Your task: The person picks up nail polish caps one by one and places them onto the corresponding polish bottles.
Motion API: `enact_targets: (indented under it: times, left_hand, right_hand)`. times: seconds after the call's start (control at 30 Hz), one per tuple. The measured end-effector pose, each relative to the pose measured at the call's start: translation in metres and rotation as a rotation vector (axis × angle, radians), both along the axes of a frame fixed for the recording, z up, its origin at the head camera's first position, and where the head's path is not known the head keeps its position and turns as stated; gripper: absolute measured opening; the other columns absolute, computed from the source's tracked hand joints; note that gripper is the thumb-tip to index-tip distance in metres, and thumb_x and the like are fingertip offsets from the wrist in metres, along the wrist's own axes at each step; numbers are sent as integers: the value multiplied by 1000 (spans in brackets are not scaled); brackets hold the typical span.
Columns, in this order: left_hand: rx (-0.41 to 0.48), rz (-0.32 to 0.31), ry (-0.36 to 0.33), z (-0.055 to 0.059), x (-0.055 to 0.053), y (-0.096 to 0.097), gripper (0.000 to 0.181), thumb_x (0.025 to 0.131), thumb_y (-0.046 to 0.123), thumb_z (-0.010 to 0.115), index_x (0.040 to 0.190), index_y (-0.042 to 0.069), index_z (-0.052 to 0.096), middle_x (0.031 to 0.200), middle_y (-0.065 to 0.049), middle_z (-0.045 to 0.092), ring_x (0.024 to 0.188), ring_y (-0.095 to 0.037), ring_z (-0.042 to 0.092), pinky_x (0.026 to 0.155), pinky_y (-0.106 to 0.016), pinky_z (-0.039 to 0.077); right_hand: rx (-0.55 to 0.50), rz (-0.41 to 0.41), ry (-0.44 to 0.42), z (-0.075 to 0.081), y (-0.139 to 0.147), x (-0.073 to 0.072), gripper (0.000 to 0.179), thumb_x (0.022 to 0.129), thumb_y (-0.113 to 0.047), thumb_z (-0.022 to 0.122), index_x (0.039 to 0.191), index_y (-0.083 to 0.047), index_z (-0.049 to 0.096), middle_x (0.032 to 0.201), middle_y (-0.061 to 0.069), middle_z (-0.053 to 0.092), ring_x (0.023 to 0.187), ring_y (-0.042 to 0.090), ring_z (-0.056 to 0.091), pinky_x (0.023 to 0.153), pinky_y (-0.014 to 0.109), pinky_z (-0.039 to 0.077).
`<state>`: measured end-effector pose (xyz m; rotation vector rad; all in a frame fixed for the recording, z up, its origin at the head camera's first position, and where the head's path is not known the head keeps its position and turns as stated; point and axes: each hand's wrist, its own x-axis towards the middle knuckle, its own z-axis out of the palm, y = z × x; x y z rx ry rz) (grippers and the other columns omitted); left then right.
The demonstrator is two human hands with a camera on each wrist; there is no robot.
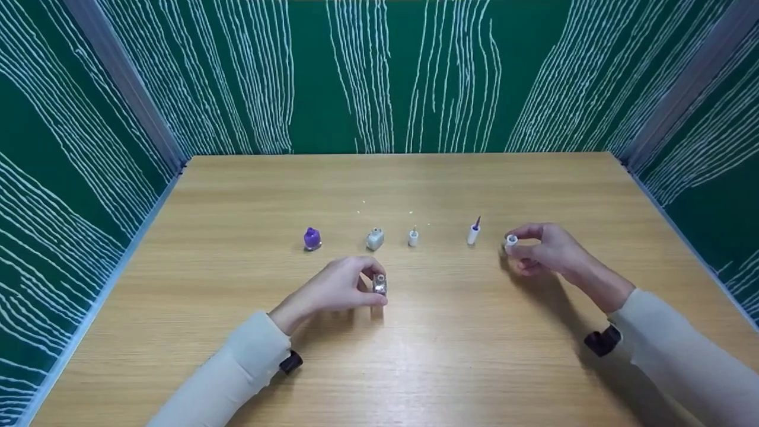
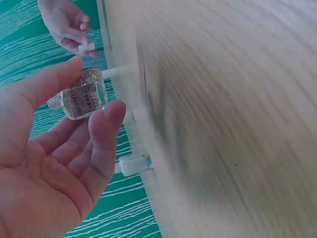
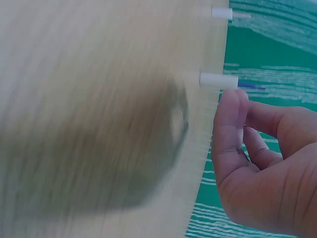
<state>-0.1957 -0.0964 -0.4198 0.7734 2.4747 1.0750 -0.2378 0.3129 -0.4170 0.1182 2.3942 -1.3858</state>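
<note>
My left hand (image 1: 344,287) pinches a small glass nail polish bottle (image 2: 81,94) filled with glitter between thumb and fingers. Its bare threaded neck shows, without a cap. Over the right part of the table, my right hand (image 1: 548,249) holds a white nail polish cap (image 1: 511,240) between thumb and fingertips. In the right wrist view that cap is mostly hidden behind the fingers. Left of this hand a white cap (image 1: 472,235) stands with its purple brush pointing up. Another white cap (image 1: 413,239) stands brush-up nearer the middle.
Beyond the left hand, a pale silvery nail polish bottle (image 1: 375,239) stands uncapped. A purple nail polish bottle (image 1: 312,238) is farther left in the same row. Tiny white specks lie behind the row. Green, white-streaked walls (image 1: 338,77) border the wooden table (image 1: 474,367) at the back and sides.
</note>
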Motion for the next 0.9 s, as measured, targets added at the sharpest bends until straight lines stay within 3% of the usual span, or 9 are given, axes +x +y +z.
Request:
enact_targets:
  times: [0.23,0.6,0.9]
  left_hand:
    - [5,2,-28,1,0,0,40,86,24,84,119,11,66,108,2,67,88,-14,69,82,-28,55]
    - [17,-3,-15,6,1,0,42,86,21,83,121,7,66,110,1,67,88,-17,69,80,-27,56]
    - [33,-12,-21,1,0,5,35,86,22,83,115,12,67,105,4,67,87,-17,70,80,-27,55]
  right_hand:
    - [28,49,43,6,-10,13,49,93,-19,76,135,0,57,138,22,51,78,24,68,72,34,61]
    - [-17,118,60,9,-29,20,40,95,-15,73,130,-1,59,132,22,53,77,26,68,72,35,61]
    - [-50,213,65,-4,-43,24,45,96,-18,72,133,2,57,129,20,54,77,24,66,70,36,60]
